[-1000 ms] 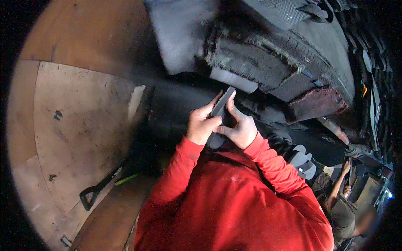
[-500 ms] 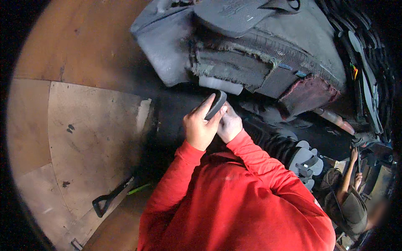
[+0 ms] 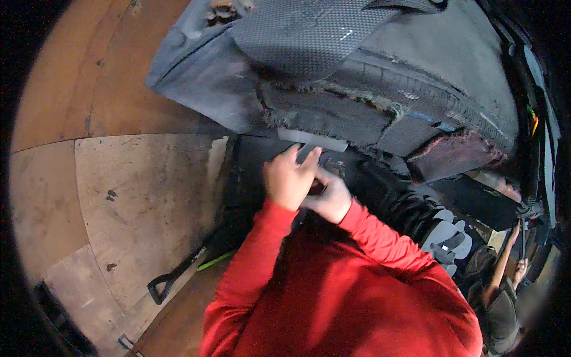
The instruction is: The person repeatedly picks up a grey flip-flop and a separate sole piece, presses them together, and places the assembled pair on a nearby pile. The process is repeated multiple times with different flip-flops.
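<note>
Fingers near ragged cloth seemingly cover grey piece.

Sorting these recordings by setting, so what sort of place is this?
Probably a footwear workshop: a grey textured sole with a strap lies up front, more grey soles are bunched at the right, and a co-worker is beyond them.
</note>
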`<move>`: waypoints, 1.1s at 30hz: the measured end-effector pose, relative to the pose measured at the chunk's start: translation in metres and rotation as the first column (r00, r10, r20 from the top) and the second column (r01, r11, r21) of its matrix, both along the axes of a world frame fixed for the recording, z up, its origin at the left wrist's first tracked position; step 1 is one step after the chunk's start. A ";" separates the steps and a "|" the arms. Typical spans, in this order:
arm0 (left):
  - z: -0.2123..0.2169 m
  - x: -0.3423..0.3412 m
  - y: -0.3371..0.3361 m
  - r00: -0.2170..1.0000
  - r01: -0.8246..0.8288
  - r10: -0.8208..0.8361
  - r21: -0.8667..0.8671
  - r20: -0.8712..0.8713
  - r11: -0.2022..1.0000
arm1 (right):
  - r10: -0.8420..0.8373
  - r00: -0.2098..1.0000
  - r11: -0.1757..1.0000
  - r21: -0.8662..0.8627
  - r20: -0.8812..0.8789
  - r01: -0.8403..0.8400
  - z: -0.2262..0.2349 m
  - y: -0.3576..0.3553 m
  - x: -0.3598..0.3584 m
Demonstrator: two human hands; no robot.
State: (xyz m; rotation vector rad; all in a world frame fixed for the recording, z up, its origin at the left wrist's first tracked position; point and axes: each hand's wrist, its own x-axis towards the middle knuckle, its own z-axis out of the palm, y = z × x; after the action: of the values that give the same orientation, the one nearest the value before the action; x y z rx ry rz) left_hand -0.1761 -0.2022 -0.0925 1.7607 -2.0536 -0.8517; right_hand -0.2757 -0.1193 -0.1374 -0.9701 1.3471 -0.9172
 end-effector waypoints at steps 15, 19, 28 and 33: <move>-0.041 0.013 0.055 0.239 0.010 0.273 0.283 -0.932 0.959 | -0.156 0.359 0.927 -0.262 -0.920 -0.270 -0.008 0.014 -0.025; -0.039 0.043 0.060 0.501 -0.070 0.029 -0.007 -0.865 0.998 | -0.343 0.739 0.797 -0.596 -0.580 -0.098 -0.021 0.039 -0.019; 0.027 0.062 0.051 0.926 0.072 -0.171 -0.288 -0.337 0.955 | -0.368 0.342 0.922 0.293 0.865 0.251 -0.070 -0.024 -0.023; 0.046 0.044 0.017 0.943 0.220 -0.296 -0.382 -0.153 0.898 | -0.384 0.290 0.923 0.353 0.876 0.156 -0.070 -0.048 -0.016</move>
State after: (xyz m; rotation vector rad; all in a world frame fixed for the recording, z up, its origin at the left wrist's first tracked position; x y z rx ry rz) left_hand -0.1320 -0.1854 -0.0461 1.1717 -2.1653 -0.6410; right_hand -0.2914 -0.1678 -0.2075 0.1069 0.5133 -1.2830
